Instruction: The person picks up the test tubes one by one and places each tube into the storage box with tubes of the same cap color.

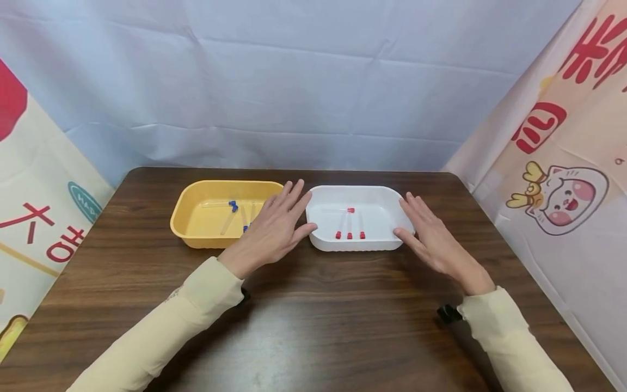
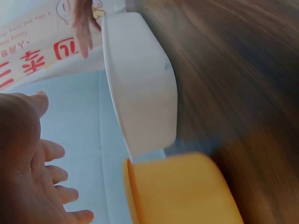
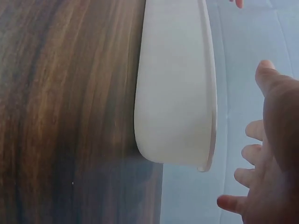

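A white tray (image 1: 357, 245) stands on the table, with several thin clear tubes with red caps (image 1: 350, 236) lying in it. To its left is a yellow tray (image 1: 196, 239) with several clear tubes with blue caps (image 1: 232, 204). My left hand (image 1: 271, 226), fingers extended, hovers over the yellow tray's right end, its thumb near the white tray's left rim. It hides part of the yellow tray and some tubes. On the other side my right hand (image 1: 433, 239) is spread beside the white tray's right end, fingertips overlapping the rim in the head view. Both hands hold nothing.
The dark wooden table (image 1: 313, 326) carries both trays toward its far edge. A pale cloth (image 1: 294, 98) hangs behind it, and printed cloths (image 1: 578, 261) with red lettering and cartoon figures hang at the sides.
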`<move>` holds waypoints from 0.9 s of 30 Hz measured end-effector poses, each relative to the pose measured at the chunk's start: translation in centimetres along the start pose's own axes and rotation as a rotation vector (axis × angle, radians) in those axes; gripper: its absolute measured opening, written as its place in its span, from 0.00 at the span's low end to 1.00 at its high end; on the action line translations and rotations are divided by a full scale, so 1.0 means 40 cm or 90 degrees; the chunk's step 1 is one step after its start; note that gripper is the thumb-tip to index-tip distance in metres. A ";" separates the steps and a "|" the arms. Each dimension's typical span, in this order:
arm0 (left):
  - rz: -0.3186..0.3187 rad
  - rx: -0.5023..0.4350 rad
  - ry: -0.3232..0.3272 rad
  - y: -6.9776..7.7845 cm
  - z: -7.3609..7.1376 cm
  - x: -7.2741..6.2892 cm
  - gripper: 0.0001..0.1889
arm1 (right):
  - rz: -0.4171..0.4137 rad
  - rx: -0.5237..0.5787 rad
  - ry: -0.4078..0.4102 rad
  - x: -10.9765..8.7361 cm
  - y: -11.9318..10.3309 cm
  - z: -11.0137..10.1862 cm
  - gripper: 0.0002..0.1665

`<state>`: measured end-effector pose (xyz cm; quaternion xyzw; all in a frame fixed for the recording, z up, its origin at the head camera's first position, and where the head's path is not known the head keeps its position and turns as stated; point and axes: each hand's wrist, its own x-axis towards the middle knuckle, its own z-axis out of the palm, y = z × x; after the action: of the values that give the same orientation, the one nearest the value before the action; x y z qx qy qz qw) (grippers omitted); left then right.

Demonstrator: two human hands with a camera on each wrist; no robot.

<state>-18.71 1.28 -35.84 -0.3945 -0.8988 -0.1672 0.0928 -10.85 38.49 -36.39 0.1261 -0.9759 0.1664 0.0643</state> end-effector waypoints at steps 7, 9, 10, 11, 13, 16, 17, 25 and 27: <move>-0.007 0.074 0.015 -0.034 -0.021 -0.051 0.40 | -0.021 -0.062 0.024 -0.010 -0.009 0.000 0.46; -0.006 0.089 0.020 -0.044 -0.027 -0.067 0.40 | -0.025 -0.075 0.030 -0.012 -0.010 -0.001 0.46; -0.004 0.095 0.024 -0.049 -0.029 -0.075 0.40 | -0.026 -0.080 0.032 -0.014 -0.010 -0.001 0.46; -0.003 0.101 0.028 -0.054 -0.032 -0.083 0.40 | -0.025 -0.084 0.033 -0.015 -0.010 -0.002 0.46; -0.002 0.105 0.038 -0.066 -0.037 -0.099 0.39 | -0.024 -0.092 0.035 -0.019 -0.009 -0.003 0.46; -0.011 0.107 0.045 -0.083 -0.046 -0.122 0.39 | -0.019 -0.100 0.034 -0.024 -0.006 -0.005 0.47; -0.017 0.108 0.043 -0.089 -0.050 -0.131 0.40 | -0.018 -0.103 0.034 -0.026 -0.004 -0.006 0.47; -0.061 0.102 0.020 -0.132 -0.078 -0.192 0.42 | -0.008 -0.128 0.037 -0.055 0.013 -0.019 0.51; -0.070 0.101 0.024 -0.142 -0.086 -0.206 0.41 | -0.005 -0.131 0.037 -0.062 0.017 -0.023 0.51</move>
<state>-17.24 -9.19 -36.42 -0.3329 -0.9276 -0.1074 0.1313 -8.57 39.99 -36.16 0.1175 -0.9851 0.0689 0.1054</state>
